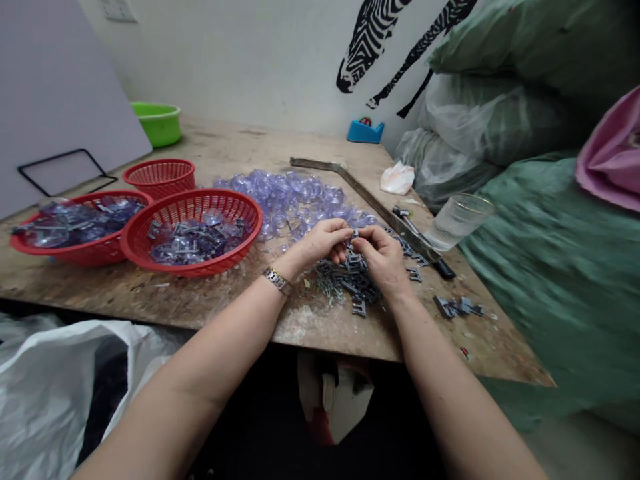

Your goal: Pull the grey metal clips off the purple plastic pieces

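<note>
My left hand (324,241), with a metal watch on its wrist, is closed in a pinch on one side of a small grey plastic piece (355,233). From the other side, the thumb and forefinger of my right hand (384,259) pinch the same piece. Fingers hide most of its shape. Below both hands lies a heap of dark grey plastic frames (361,285). Small thin metal pins (327,280) are scattered at the heap's left edge. Behind my left hand spreads a pile of clear purplish plastic pieces (287,193).
A red basket (131,241) of mixed parts stands left, beside another filled basket (100,250) and a smaller basket (160,179). A metal bar (370,200) lies behind my hands. At right are a drinking glass (460,220), grey blocks (457,307) and green sacks (560,280).
</note>
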### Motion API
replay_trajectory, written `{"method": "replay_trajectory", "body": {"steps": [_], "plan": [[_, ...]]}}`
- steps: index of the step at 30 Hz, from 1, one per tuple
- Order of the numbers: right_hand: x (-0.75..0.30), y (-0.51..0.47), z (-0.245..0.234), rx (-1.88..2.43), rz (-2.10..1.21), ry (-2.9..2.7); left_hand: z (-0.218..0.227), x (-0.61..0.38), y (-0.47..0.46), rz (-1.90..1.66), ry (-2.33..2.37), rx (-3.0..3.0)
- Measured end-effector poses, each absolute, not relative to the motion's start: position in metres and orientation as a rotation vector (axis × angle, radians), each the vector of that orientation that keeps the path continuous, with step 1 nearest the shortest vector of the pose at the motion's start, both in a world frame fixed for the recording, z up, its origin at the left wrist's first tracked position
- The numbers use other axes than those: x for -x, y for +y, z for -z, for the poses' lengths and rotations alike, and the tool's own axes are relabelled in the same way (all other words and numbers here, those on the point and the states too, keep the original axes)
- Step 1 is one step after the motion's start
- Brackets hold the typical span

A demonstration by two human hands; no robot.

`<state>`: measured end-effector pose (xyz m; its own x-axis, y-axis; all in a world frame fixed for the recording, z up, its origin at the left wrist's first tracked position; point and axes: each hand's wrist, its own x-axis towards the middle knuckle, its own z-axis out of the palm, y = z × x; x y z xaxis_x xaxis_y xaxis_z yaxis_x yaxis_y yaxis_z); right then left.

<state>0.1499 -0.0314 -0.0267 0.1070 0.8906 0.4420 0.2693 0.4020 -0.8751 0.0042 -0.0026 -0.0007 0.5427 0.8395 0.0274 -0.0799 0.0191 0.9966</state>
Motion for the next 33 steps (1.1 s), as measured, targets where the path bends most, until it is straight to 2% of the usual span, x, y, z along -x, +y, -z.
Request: {"method": "replay_trajectory", "body": {"steps": [9, 23, 33], "plan": [[-0.152, -0.03, 0.028, 1.101, -0.688, -1.387, 0.003, -0.008, -0.002, -0.818, 0.742, -1.409], [-0.154, -0.026, 0.034, 1.017, -0.569, -1.383, 0.003, -0.004, -0.002, -0.818, 0.593, -1.404], [-0.159, -0.028, 0.033, 1.101, -0.122, -1.549, 0.01, -0.008, 0.003, -0.897, 0.691, -1.529]]}}
